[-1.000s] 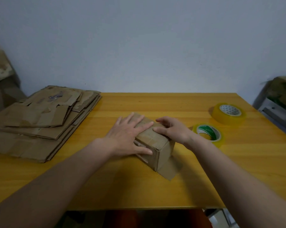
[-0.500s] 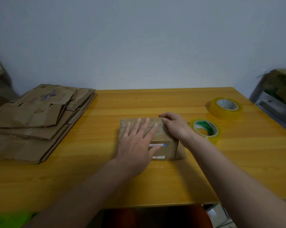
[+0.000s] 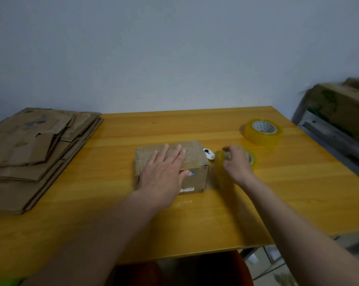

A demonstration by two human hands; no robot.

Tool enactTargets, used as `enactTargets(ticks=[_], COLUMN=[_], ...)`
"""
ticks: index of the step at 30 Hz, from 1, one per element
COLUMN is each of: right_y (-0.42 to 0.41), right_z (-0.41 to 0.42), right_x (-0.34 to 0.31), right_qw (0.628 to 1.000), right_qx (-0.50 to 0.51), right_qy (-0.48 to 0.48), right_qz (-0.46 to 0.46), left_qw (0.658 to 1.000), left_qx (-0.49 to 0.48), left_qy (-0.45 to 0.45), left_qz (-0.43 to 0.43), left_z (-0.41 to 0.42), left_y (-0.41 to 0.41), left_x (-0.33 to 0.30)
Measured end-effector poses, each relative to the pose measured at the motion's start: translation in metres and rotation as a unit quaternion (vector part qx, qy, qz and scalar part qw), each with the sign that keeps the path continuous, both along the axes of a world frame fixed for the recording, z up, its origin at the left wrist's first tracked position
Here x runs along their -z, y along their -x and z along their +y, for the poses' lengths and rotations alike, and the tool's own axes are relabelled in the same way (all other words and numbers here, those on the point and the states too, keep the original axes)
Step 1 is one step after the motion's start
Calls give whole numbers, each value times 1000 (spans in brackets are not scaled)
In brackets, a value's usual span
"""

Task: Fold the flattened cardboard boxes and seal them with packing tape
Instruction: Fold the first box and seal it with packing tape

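On the table, mid-way, your left hand lies spread flat on the folded box. Your right hand has just left it and now curls round the nearer tape roll, so sealing likely comes next.

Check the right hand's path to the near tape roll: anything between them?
Nothing visible. The right hand is already over the near tape roll, fingers at its blurred left edge. The small white object lies to the left, beside the box, off that path. The left hand rests flat on the box.
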State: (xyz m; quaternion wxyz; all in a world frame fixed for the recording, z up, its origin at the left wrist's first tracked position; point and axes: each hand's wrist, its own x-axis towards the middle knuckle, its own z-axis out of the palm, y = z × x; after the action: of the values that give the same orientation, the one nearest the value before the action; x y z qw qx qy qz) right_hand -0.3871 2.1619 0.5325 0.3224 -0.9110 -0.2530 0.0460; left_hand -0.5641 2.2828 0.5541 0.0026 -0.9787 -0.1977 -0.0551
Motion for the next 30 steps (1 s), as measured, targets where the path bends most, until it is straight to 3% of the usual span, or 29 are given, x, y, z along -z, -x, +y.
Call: enactTargets(ticks=[2,4,6,10,13,15,18,22,27,30], right_y=[-11,-14,-18,-16,-2,9,27,43,53,54], right_z=[-18,-30,-38,-43,-37,-30,-16,-2,11,15], right_x=[10,19,23,11,-16,-37,-64,-77,-81,-85], right_qw=[982,966,975,998,993,984,973,973,978,978], right_qx=[3,-12,-27,-51,-79,-114,-169,-200,-199,-198], right_qy=[185,255,216,39,-84,-136,-152,-100,-20,24], right_qz=[-45,-47,-46,-4,3,-9,-35,-53,-57,-62], left_qw=[1000,1000,1000,998,991,979,929,821,764,749], left_qx=[0,2,3,17,19,0,-30,-45,-64,-84], left_qy=[-2,0,4,54,136,202,321,458,488,483], left_qz=[2,4,4,9,11,-43,-183,-337,-417,-445], left_z=[0,1,1,5,13,18,21,21,22,22], left_y=[0,2,2,1,-2,-5,-10,-13,-12,-12], left_x=[0,0,-1,-4,-12,-19,-25,-23,-18,-18])
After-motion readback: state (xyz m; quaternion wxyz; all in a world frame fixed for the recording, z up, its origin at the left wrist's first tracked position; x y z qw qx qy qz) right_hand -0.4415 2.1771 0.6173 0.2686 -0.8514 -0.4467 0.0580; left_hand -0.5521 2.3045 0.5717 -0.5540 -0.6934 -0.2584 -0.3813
